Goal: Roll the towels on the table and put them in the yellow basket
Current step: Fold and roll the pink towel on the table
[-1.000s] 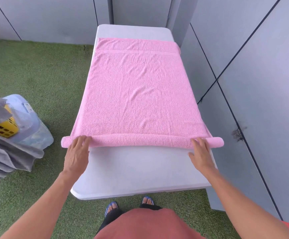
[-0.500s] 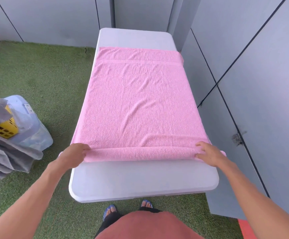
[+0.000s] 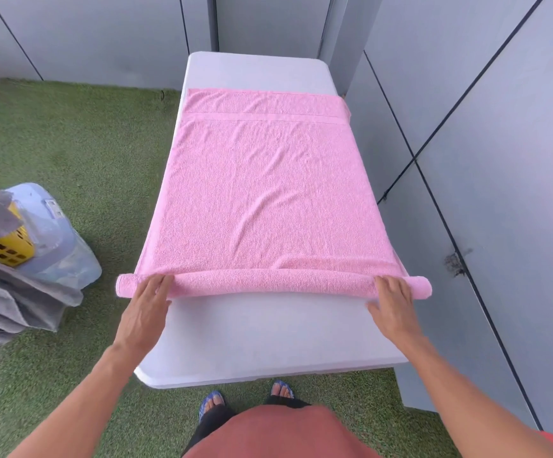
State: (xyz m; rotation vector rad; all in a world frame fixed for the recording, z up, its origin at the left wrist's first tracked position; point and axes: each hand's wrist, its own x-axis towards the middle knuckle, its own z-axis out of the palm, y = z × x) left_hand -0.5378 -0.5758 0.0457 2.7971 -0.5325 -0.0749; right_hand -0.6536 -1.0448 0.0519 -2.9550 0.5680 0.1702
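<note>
Here our left hand point(image 3: 144, 312) and right hand point(image 3: 392, 309) press straight fingers on the soft pink terry towel point(image 3: 268, 193), part-rolled near the white desk's point(image 3: 268, 342) front edge; uneven pushing could skew the roll.

Not seeing any readable text anywhere. Only spotting a small white label on the clear plastic bag point(image 3: 53, 226) by the yellow basket point(image 3: 7, 251), print coming out way too blurry to read.
</note>
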